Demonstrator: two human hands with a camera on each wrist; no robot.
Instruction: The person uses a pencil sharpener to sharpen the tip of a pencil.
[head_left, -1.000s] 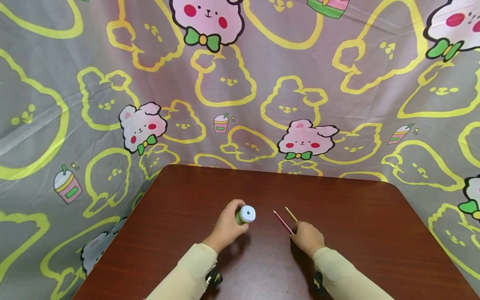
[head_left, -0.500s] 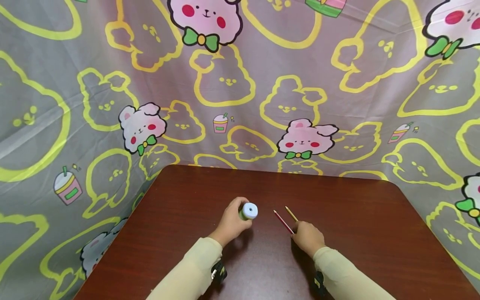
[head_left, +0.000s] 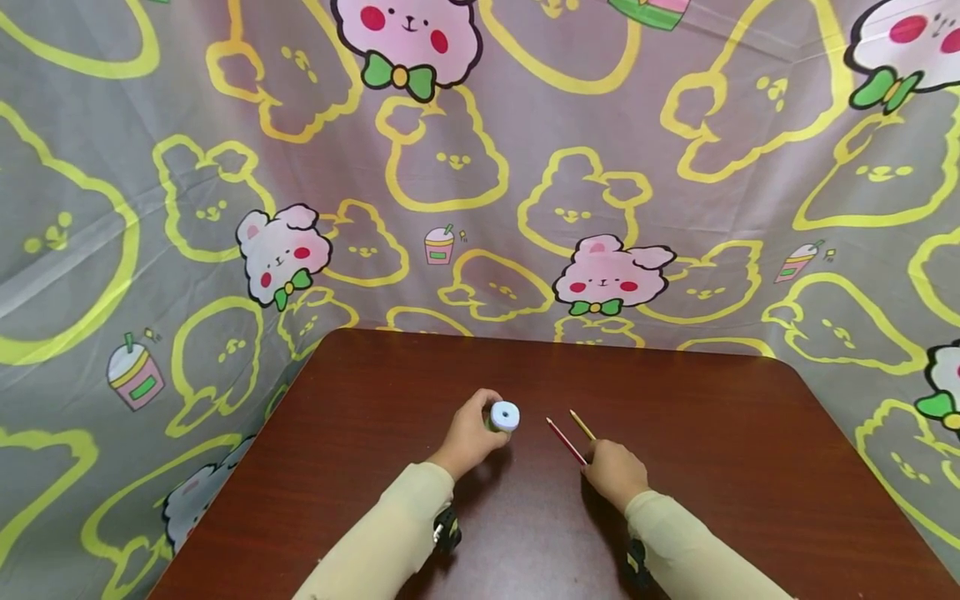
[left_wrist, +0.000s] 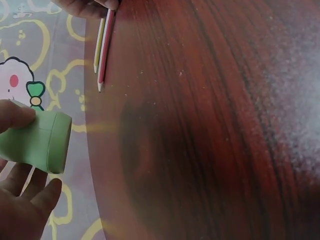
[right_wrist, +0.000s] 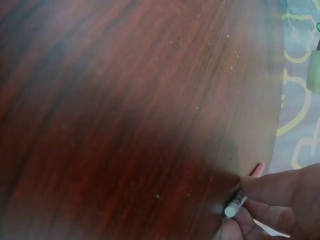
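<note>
My left hand point(head_left: 467, 439) grips a round green pencil sharpener point(head_left: 506, 416) whose white top has a small hole in its middle. Its green side point(left_wrist: 37, 140) shows between thumb and fingers in the left wrist view, and it is held above the tabletop. To the right, my right hand point(head_left: 617, 473) pinches a red pencil point(head_left: 565, 440) near its white eraser end point(right_wrist: 231, 210). A yellow pencil point(head_left: 582, 425) runs alongside, its rear part hidden by that hand. Both pencils point away from me and towards the left, with sharpened wooden tips, low over the table.
The dark brown wooden table point(head_left: 420, 375) has rounded far corners. Behind it and along both sides hangs a grey curtain point(head_left: 480, 192) printed with bears and rabbits. A black camera strap point(head_left: 447, 529) is on the left wrist, and another point(head_left: 636, 562) on the right.
My left hand has moved a little right and farther from me with the sharpener, closer to the pencil tips. The right hand and both pencils have stayed almost still.
</note>
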